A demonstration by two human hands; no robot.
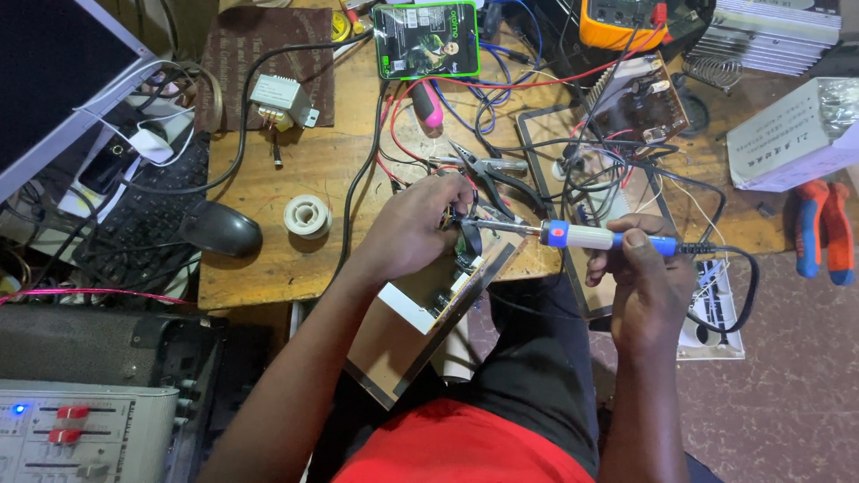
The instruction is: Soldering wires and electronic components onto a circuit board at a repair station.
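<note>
your right hand (646, 273) is closed around the white and blue handle of a soldering iron (591, 237), held level, its metal tip reaching left to the upper end of the circuit board (429, 322). your left hand (413, 231) is clamped on that same upper end, fingers curled over the parts there, so the tip meets the board just beside your fingertips. the board slants down from the worktop (268, 192) edge towards your lap, its lower end over your dark trousers. just beyond your left hand lie black-handled pliers (490, 170) among red, blue and black wires. to the left, near the worktop's front edge, sit a white solder reel (307, 216) and a black mouse (220, 228). farther back stand a small transformer (279, 99), a green packet (427, 39) and an orange meter (617, 22).
</note>
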